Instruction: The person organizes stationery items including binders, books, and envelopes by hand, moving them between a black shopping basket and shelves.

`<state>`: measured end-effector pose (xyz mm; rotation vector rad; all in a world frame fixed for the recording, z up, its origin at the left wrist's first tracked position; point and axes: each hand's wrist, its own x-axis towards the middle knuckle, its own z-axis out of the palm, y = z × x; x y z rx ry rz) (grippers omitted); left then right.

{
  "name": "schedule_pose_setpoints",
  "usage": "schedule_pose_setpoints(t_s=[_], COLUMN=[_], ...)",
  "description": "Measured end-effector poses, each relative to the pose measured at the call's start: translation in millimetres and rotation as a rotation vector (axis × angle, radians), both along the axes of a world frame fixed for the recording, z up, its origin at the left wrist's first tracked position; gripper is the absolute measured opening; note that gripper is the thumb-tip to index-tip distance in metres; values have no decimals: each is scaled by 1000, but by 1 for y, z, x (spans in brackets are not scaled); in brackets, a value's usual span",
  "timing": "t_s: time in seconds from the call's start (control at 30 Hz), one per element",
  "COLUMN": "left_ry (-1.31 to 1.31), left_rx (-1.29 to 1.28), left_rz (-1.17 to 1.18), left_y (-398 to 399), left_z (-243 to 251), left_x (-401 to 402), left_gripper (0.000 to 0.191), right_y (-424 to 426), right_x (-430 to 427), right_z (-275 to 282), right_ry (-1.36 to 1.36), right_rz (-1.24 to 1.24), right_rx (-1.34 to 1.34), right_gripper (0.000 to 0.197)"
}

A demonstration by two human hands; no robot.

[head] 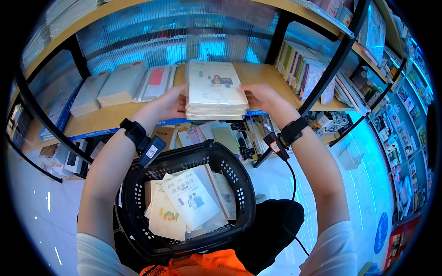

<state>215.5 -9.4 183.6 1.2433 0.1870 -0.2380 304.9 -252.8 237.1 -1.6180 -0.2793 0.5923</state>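
A tall, neat stack of cream notebooks [215, 91] in clear wrap sits on the wooden shelf, its front reaching the shelf's edge. The top cover bears a small drawing of a child and some writing. My left hand [174, 101] is against the stack's left side, fingers partly hidden beside it. On the opposite side, my right hand [260, 95] presses with its fingertips, so the stack is held between both palms. Below, a black plastic shopping basket [247, 207] contains several loose notebooks [191, 200] lying at different angles.
Left of the stack stand wrapped piles of notebooks [122, 82]. Upright books [304, 67] line the shelf's right part. Black metal posts [336, 58] slant past both arms. A lower shelf holds mixed stationery [200, 134]. A cable [293, 179] hangs from the right wrist's device.
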Motion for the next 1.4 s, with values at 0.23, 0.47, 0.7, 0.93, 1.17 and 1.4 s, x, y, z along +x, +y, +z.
schedule_pose_setpoints(t_s=[0.23, 0.47, 0.7, 0.93, 1.17, 1.4], left_ry=[-90, -51, -111, -421, -630, -646], left_rx=[200, 307, 383, 1341, 1313, 1336], left_rz=[45, 274, 332, 405, 229, 227], left_y=[-15, -30, -4, -27, -46, -41], left_z=[0, 3, -21, -21, -22, -27], left_x=[-14, -30, -28, -55, -61, -56], left_gripper=[46, 48, 56, 68, 75, 71], right_y=[1, -53, -89, -44, -39, -27], right_x=[-17, 33, 62, -1, 25, 77], right_z=[-3, -3, -13, -43, -47, -29], right_ry=[-60, -137, -623, -1365, -1225, -1046], right_rz=[-45, -299, -526, -196, -82, -136], right_rx=[-156, -20, -658, -1123, -1247, -1302], right_gripper=[37, 40, 49, 56, 51, 50])
